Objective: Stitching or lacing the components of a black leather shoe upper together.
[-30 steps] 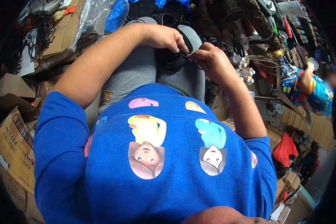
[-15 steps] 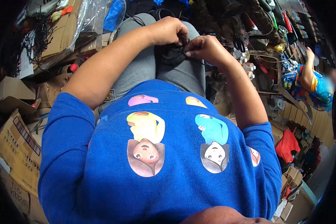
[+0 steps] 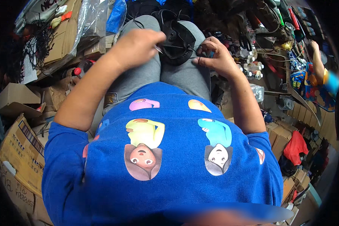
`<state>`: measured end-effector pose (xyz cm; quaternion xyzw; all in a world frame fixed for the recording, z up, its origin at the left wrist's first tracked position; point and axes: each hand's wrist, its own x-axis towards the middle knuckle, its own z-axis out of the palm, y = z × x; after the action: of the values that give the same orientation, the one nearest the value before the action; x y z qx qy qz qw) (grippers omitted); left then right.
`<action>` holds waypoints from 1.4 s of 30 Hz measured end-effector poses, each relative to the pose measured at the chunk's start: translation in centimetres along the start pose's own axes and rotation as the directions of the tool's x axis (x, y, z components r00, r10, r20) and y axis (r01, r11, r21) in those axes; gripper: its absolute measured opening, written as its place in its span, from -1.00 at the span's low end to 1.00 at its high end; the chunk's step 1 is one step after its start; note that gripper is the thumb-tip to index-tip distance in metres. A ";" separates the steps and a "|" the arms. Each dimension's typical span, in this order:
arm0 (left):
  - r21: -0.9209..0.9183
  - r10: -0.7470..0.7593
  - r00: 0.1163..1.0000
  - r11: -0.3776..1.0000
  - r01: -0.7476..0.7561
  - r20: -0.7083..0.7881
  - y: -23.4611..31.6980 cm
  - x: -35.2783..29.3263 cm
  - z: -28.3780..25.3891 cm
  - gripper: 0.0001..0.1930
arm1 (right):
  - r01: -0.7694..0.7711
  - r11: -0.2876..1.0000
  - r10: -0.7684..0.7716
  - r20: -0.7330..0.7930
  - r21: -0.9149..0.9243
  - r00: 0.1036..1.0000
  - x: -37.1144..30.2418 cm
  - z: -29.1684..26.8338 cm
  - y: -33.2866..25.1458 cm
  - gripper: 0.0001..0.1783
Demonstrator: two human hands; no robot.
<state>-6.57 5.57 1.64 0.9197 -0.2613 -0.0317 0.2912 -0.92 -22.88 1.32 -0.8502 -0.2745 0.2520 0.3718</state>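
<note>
A black shoe (image 3: 174,52), or part of one, with a curved stitched edge, rests between my knees on grey trousers. My left hand (image 3: 139,47), smeared by motion, is closed to the left of it. A thin, shiny metal tip like a needle or awl (image 3: 159,49) sticks out of its fingers; the rest is hidden. To the right of the shoe, my right hand (image 3: 214,56) has its thumb and curled fingers around a dark thread (image 3: 190,47). The thread stretches across the shoe toward my left hand.
Cardboard boxes (image 3: 20,150) stand at the left, with plastic-covered cardboard (image 3: 64,35) and black cords (image 3: 37,49) beyond. Small bottles (image 3: 254,67) stand past my right knee. Far right are a red bag (image 3: 295,147) and another person (image 3: 318,81).
My left hand has moved left and nearer, away from the shoe. My right hand has shifted slightly right. The hands are farther apart, and more of the shoe shows between them.
</note>
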 end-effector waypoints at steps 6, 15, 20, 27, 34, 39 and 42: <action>-0.861 -0.438 0.852 0.507 -0.030 -0.287 1.0 1.9 -0.8 -0.66 | 0.344 0.372 0.438 -0.490 0.862 0.754 3.0 1.7 0.1 -0.68; -0.916 -0.431 0.895 -0.394 -0.078 0.110 -0.9 2.3 0.4 -0.56 | 0.120 -0.128 0.187 -0.095 0.984 0.978 0.2 1.6 -1.8 -0.47; -0.922 -0.469 0.879 -0.373 -0.105 0.090 -3.2 0.3 -0.9 -0.58 | 0.153 0.083 0.231 -0.168 0.985 0.958 -0.6 1.1 -3.0 -0.49; -0.960 -0.616 0.778 -0.271 -0.063 0.123 -3.6 -2.1 -1.6 -0.62 | 0.143 0.113 0.166 -0.160 0.983 0.973 -2.2 0.6 -0.9 -0.55; -0.674 -0.640 0.750 0.482 0.560 0.166 -4.0 -9.7 -8.3 -0.67 | -0.442 0.866 0.497 -0.292 0.234 0.817 -5.6 -6.4 2.6 -0.37; -0.626 -0.551 0.805 0.712 0.317 -0.218 -5.8 -6.9 -7.3 -0.56 | 0.013 0.960 0.000 -0.045 0.281 0.999 0.3 -5.6 -2.4 -0.53; -0.255 -0.329 0.906 0.931 0.262 -0.268 -7.5 0.5 -4.4 -0.49 | -0.042 0.986 0.056 0.087 -0.161 0.995 4.5 -2.5 -5.8 -0.57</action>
<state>-1.79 12.83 1.21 0.9059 -0.0649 0.0395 0.4167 2.31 -17.84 6.24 -0.8711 -0.2895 0.2771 0.2837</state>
